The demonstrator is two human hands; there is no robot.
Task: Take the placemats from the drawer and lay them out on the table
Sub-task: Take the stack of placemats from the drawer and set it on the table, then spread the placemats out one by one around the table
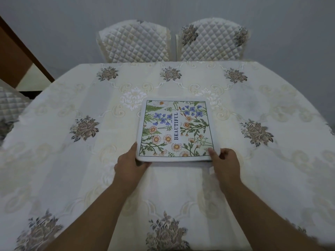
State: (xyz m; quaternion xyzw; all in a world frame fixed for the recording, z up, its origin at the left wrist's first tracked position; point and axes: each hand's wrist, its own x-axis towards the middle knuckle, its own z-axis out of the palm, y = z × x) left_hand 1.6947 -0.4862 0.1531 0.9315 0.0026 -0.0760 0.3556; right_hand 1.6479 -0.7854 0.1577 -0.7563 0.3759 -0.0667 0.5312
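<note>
A stack of white placemats, the top one printed with flowers and the word BEAUTIFUL, lies in the middle of the table. My left hand grips the stack's near left corner, thumb on top and fingers underneath. At the near right corner my right hand pinches the edge, its thumb lying on the printed top mat. Grey layers of lower mats show along the near edge between my hands. The drawer is out of view.
A cream embroidered tablecloth with grey flower motifs covers the whole table. Two quilted chairs stand at the far side against a grey wall. Another quilted chair sits at the left edge, near a brown wooden panel.
</note>
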